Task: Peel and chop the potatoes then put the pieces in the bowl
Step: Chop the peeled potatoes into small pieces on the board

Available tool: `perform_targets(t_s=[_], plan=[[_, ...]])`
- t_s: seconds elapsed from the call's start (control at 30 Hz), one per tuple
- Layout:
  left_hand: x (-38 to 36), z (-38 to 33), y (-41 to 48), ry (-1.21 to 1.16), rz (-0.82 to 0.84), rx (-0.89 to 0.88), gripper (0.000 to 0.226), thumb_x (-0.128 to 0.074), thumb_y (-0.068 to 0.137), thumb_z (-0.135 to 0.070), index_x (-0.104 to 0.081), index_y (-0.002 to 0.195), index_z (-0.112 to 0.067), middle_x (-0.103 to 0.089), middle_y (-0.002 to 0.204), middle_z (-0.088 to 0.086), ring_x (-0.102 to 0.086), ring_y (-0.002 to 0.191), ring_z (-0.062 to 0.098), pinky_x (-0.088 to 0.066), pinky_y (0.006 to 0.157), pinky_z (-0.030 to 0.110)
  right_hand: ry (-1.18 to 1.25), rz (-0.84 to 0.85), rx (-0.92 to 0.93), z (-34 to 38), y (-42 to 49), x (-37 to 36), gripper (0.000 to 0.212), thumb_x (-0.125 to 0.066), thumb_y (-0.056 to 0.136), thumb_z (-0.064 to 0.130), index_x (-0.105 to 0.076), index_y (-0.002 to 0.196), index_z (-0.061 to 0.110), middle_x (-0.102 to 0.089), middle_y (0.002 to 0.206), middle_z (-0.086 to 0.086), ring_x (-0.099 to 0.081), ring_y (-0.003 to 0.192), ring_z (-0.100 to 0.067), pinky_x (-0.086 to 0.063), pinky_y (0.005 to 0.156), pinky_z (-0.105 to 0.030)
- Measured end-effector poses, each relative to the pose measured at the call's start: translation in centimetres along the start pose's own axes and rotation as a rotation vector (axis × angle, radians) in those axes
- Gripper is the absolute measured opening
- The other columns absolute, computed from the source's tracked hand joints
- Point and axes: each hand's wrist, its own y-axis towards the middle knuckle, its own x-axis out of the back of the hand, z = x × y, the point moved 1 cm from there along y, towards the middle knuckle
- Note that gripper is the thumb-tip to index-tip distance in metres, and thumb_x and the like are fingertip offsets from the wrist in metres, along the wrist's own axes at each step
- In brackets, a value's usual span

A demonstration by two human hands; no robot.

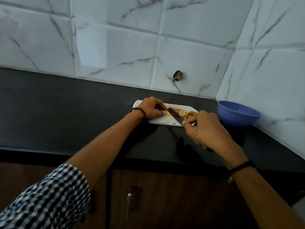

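A white cutting board (162, 121) lies on the black counter. On it, my left hand (152, 108) pinches a pale yellow potato piece (168, 113) with curled fingers. My right hand (205, 129) grips the handle of a knife (175, 115), whose blade slants across the board just right of that piece. A heap of chopped potato pieces (186, 113) sits on the board's right half, behind the blade. A blue bowl (237, 114) stands to the right of the board, in the corner by the wall; its inside is not visible.
The black counter (66, 113) stretches to the left. White marble-look tiles (132, 47) form the back and right walls, with a dark hole (177, 75) in one tile. Below the counter edge is a brown cabinet door with a metal handle (128, 204).
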Motion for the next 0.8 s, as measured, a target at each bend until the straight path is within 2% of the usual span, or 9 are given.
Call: perform_targets(t_s=[0.1,0.23,0.3,0.37,0.5,0.63,0.7,0.8], plan=[[0.0,0.2,0.0,-0.038,-0.016,0.006,0.019,-0.073,0.083,-0.026,-0.072,0.101,-0.021,-0.067,0.092,-0.009,-0.061,0.089,0.003,-0.043,0.081,0.014,-0.029,-0.041,-0.042,-0.4,1.0,-0.5,0.026,-0.056,0.099,0.033,-0.07,0.113,0.016,-0.062,0.084,-0.006,-0.064,0.066,-0.017,-0.058,0.063,-0.033],[0.0,0.2,0.1,-0.07,-0.038,0.005,0.018,-0.078,0.078,-0.027,-0.074,0.094,-0.021,-0.069,0.086,-0.01,-0.062,0.082,-0.001,-0.045,0.079,0.011,-0.037,-0.144,-0.062,-1.2,1.5,-0.9,0.028,-0.056,0.098,0.035,-0.071,0.112,0.015,-0.063,0.095,-0.008,-0.063,0.072,-0.019,-0.058,0.07,-0.037],[0.0,0.2,0.1,-0.084,-0.04,0.0,0.017,-0.08,0.076,-0.027,-0.075,0.092,-0.022,-0.07,0.084,-0.011,-0.063,0.082,-0.003,-0.045,0.079,0.01,0.012,-0.147,-0.047,-1.2,1.3,-1.1,0.027,-0.057,0.098,0.034,-0.07,0.112,0.016,-0.065,0.09,-0.006,-0.064,0.066,-0.016,-0.057,0.064,-0.032],[0.0,0.1,0.1,-0.088,-0.04,0.001,0.017,-0.08,0.076,-0.027,-0.075,0.091,-0.022,-0.07,0.085,-0.011,-0.062,0.081,-0.004,-0.043,0.077,0.008,0.049,-0.136,-0.027,-0.9,1.1,-1.1,0.024,-0.056,0.099,0.032,-0.072,0.109,0.016,-0.064,0.076,-0.004,-0.062,0.058,-0.014,-0.054,0.057,-0.027],[-0.1,0.3,0.1,-0.027,-0.074,0.008,0.015,-0.079,0.077,-0.031,-0.077,0.089,-0.023,-0.068,0.079,-0.016,-0.056,0.074,-0.008,-0.038,0.069,0.008,0.122,-0.124,-0.018,-0.5,1.1,-1.4,0.025,-0.055,0.098,0.033,-0.073,0.095,0.015,-0.068,0.065,-0.005,-0.06,0.047,-0.013,-0.058,0.056,-0.032],[0.0,0.5,0.3,-0.021,-0.079,0.026,0.013,-0.08,0.075,-0.032,-0.078,0.085,-0.024,-0.07,0.077,-0.014,-0.057,0.074,-0.005,-0.043,0.073,0.014,0.174,-0.093,-0.019,0.1,1.3,-1.8,0.028,-0.055,0.099,0.029,-0.072,0.087,0.011,-0.067,0.056,-0.008,-0.052,0.031,-0.01,-0.046,0.038,-0.022],[0.0,0.4,0.2,-0.02,-0.079,0.034,0.013,-0.08,0.075,-0.031,-0.078,0.085,-0.023,-0.07,0.077,-0.013,-0.057,0.074,-0.003,-0.043,0.073,0.015,0.167,-0.085,-0.015,0.4,1.5,-2.0,0.028,-0.054,0.099,0.027,-0.072,0.087,0.009,-0.068,0.06,-0.01,-0.052,0.033,-0.011,-0.044,0.037,-0.021],[0.0,0.3,0.2,-0.017,-0.089,0.042,0.012,-0.079,0.076,-0.031,-0.079,0.085,-0.022,-0.072,0.081,-0.01,-0.057,0.076,-0.001,-0.044,0.073,0.016,0.109,-0.08,-0.025,0.7,2.1,-2.3,0.029,-0.053,0.099,0.028,-0.071,0.09,0.008,-0.069,0.074,-0.014,-0.057,0.052,-0.02,-0.052,0.048,-0.029]])
